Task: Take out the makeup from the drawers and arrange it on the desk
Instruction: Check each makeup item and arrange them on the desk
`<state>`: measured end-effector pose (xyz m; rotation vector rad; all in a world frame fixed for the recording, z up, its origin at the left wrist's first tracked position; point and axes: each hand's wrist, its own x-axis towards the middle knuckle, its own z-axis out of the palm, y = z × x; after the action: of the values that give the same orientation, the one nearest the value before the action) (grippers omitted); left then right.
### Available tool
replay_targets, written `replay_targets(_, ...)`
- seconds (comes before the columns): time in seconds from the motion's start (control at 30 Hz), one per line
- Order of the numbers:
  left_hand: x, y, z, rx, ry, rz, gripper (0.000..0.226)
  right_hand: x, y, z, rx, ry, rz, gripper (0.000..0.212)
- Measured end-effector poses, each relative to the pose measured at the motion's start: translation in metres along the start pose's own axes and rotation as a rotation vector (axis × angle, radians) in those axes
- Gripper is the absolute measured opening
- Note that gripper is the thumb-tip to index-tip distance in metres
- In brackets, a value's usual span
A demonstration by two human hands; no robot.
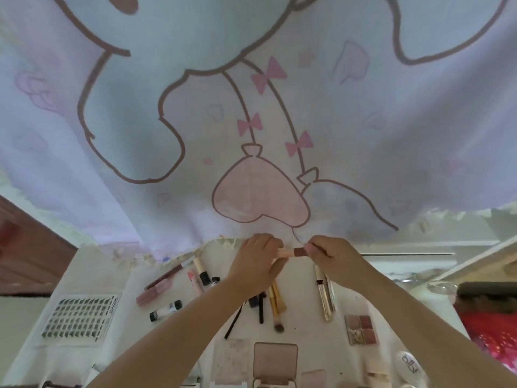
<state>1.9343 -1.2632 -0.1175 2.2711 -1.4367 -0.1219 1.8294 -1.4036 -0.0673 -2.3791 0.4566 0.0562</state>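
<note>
Over the far part of the white desk (299, 298), both hands hold one small lip-colour tube (292, 252) lying sideways. My left hand (258, 257) grips its pale pink end, and my right hand (326, 254) pinches its brown end. On the desk lie lip glosses (156, 287), a pink lipstick (195, 280), a black-capped tube (202, 271), brushes (275, 303), a clear slim tube (326, 296), an eyeshadow palette (361, 329), a pink compact (275, 359) and a tray of false lashes (81, 319).
A pale curtain (251, 121) with a cartoon print hangs behind the desk and touches its back edge. A brown wooden panel (25, 247) stands at the left. A red patterned cloth (489, 331) lies at the right, beside a white round item (409, 366).
</note>
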Motion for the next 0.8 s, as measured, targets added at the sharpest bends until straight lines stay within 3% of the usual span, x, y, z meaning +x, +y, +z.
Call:
replay_targets(0.07, 0.002, 0.015, -0.026, 0.014, 0.145, 0.123, 0.023, -0.01, -0.015, -0.019, 0.158, 0.107, 0.047, 0.038)
replay_targets(0.17, 0.005, 0.033, -0.064, 0.201, 0.323, 0.311, 0.039, -0.018, -0.033, -0.039, 0.171, 0.26, 0.082, 0.045)
replay_targets(0.27, 0.007, 0.051, -0.102, 0.264, 0.374, 0.39, 0.051, -0.025, -0.05, -0.058, 0.289, 0.34, 0.075, 0.046)
replay_targets(0.37, 0.009, 0.069, -0.138, 0.277, 0.39, 0.421, 0.05, -0.036, -0.074, -0.082, 0.364, 0.434, -0.069, 0.056)
replay_targets(0.53, 0.015, 0.085, -0.174, -0.036, 0.304, 0.417, 0.03, -0.053, -0.1, -0.108, 0.339, 0.65, -0.398, 0.051)
replay_targets(0.6, 0.014, 0.084, -0.177, -0.343, 0.135, 0.311, 0.031, -0.059, -0.106, -0.109, 0.205, 0.677, -0.554, 0.041)
replay_targets(0.67, 0.009, 0.086, -0.181, -0.729, -0.131, 0.172, 0.031, -0.061, -0.108, -0.111, 0.082, 0.665, -0.666, 0.032)
replay_targets(0.7, 0.008, 0.086, -0.182, -0.8, -0.215, 0.142, 0.029, -0.06, -0.107, -0.113, 0.068, 0.649, -0.671, 0.034)
replay_targets(0.77, 0.009, 0.087, -0.184, -0.687, -0.226, 0.113, 0.026, -0.057, -0.104, -0.119, 0.099, 0.558, -0.574, 0.043)
replay_targets(0.8, 0.011, 0.086, -0.185, -0.515, -0.162, 0.126, 0.027, -0.055, -0.102, -0.121, 0.096, 0.489, -0.492, 0.042)
